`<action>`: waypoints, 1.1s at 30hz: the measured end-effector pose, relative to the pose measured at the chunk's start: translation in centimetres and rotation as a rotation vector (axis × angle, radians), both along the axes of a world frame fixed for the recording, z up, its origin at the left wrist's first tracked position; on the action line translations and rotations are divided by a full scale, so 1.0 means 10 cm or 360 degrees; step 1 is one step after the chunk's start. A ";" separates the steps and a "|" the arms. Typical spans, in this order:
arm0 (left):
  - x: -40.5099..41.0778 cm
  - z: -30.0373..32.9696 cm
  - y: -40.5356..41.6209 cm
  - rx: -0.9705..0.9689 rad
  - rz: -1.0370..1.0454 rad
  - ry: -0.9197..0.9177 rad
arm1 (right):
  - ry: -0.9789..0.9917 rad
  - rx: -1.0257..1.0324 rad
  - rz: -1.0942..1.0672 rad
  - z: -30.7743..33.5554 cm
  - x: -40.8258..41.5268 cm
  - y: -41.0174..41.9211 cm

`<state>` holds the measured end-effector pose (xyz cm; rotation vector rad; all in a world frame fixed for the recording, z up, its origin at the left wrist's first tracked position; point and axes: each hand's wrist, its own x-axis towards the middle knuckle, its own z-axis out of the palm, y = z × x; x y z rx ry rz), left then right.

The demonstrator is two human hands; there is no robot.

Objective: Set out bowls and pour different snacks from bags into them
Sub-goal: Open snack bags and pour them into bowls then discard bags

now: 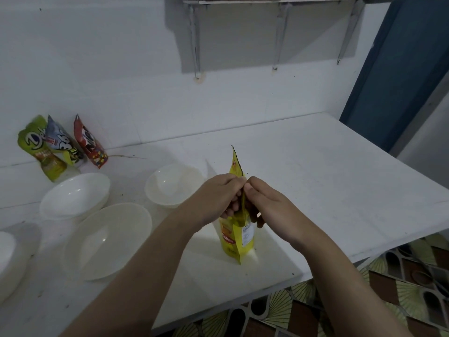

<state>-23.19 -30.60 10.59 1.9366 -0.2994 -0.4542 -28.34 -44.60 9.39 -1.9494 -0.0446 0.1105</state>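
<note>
While the yellow bag point(237, 242) stands upright near the table's point(328, 181) near edge, the left hand point(218, 198) and right hand point(267, 203) pinch its top seam together. White bowls point(107, 239) sit left; three bags point(60, 147), perhaps unopened, lean far left.

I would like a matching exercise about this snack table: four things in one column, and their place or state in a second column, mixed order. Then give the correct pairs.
Things
1. tall yellow foil snack bag
2. red foil snack bag
3. round white bowl nearest the hands
4. green foil snack bag

Place or state
A. leans on the white wall, rightmost of three bags
B. stands upright, its top pinched by both hands
C. sits empty on the white table, left of the hands
D. leans at the far left of the three bags

Pairs: 1-B, 2-A, 3-C, 4-D
</note>
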 end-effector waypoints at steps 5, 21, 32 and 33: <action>0.01 -0.03 0.03 -0.0060 -0.0059 0.0015 | -0.0025 -0.0028 -0.0009 0.00 0.03 0.01; 0.00 -0.15 0.02 -0.0167 -0.0027 -0.0177 | 0.0163 -0.0278 0.0184 0.22 0.11 -0.07; 0.00 -0.14 0.15 -0.0211 -0.0093 -0.0287 | -0.0084 -0.1044 -0.0157 0.33 0.14 0.02; 0.01 -0.12 0.15 -0.0213 -0.0090 -0.0272 | -0.0050 -0.1027 -0.0118 0.36 0.17 0.04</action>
